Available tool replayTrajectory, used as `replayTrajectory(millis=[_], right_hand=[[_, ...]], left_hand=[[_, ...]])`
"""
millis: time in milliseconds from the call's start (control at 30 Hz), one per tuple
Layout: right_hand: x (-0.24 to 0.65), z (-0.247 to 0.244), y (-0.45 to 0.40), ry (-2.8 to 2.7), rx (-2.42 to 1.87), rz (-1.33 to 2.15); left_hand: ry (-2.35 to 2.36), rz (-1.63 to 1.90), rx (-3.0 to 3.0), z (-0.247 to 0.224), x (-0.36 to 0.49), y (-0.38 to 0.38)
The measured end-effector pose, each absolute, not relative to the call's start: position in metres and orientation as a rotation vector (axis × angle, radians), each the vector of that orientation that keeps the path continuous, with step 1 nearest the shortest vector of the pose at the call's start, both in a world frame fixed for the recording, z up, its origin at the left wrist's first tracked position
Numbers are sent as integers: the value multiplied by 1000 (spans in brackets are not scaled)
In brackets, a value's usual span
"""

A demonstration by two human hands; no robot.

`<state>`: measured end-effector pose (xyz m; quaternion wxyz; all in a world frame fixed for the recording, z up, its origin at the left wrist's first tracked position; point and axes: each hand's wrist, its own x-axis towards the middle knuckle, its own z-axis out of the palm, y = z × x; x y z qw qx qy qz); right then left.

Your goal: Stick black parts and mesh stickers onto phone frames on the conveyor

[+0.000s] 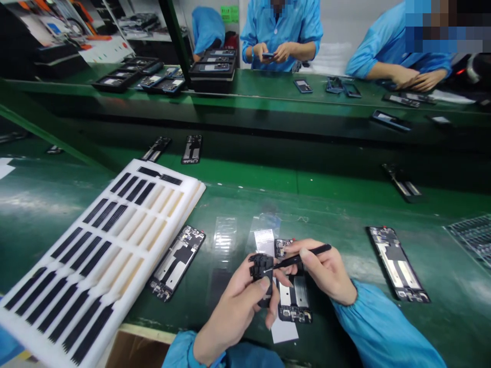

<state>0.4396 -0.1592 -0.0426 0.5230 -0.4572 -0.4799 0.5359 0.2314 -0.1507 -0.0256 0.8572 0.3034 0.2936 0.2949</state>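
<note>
One small black part (262,265) sits in the left hand (238,302), a little below the centre of the frame; the thumb lies across its face while the other fingers curl round behind, grasping it. To its right, the right hand (330,271) pinches a slim black tool (303,256) between thumb and fingers, the tip reaching the part's upper half; whether it touches cannot be told. Beneath both hands, partly hidden, an opened phone body (294,306) lies on the green desk (337,220), with a white sheet (284,332) showing at its lower end and a printed white label (264,241) near its upper left. Left of that label is a clear plastic sheet (225,235). Over the left of the frame, a white foam tray (187,185) carries black strips (82,319) in slanting rows. A second phone body (179,263) lies just beside the tray's right edge, and a third phone body (399,263) rests well apart at the right of the frame. At upper centre, a co-worker (282,25) in blue holds a small device (268,55) in both hands.
</note>
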Motion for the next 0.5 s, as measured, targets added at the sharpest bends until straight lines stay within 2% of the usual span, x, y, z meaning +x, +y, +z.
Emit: replayTrajectory(millis=[500], right_hand=[[448,-31,-162,-1434,-1024,1125]], left_hand=[[673,570,766,-25,228,-156]])
